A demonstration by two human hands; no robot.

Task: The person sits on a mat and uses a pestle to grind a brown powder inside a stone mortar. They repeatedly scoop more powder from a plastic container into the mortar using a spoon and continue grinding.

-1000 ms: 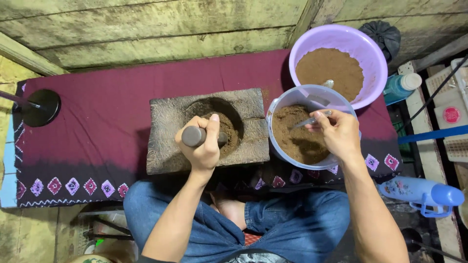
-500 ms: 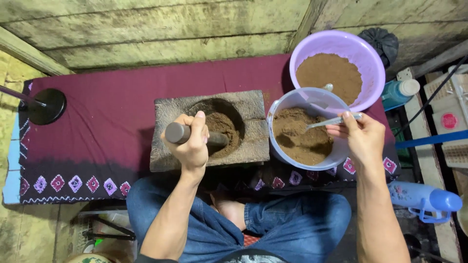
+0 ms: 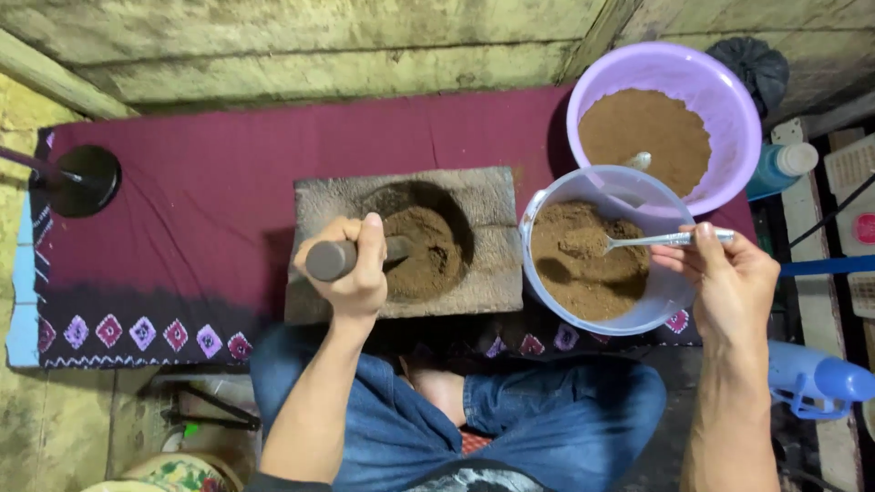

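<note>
Left hand (image 3: 351,273) wrapped tight around the dark pestle (image 3: 339,258), whose head sits in the brown powder in the hollow of the stone mortar (image 3: 483,273). Over the last second this hand has slid a little left along the block, the handle end now pointing out past its left edge; grinding stroke apparently in progress.

Right hand (image 3: 725,282) pinches the handle of a metal spoon (image 3: 656,241) between thumb and fingers. The bowl of the spoon is loaded with powder and held just above the heap in the pale blue bucket (image 3: 547,301). A second ago the spoon was dug into the heap; it is now lifted and drawn to the right.

Judgement: a scoop has been taken, presumably for the mortar.

Behind the bucket, a lilac basin (image 3: 729,173) of finer brown powder. All rest on a maroon cloth (image 3: 228,182) covering the surface.
</note>
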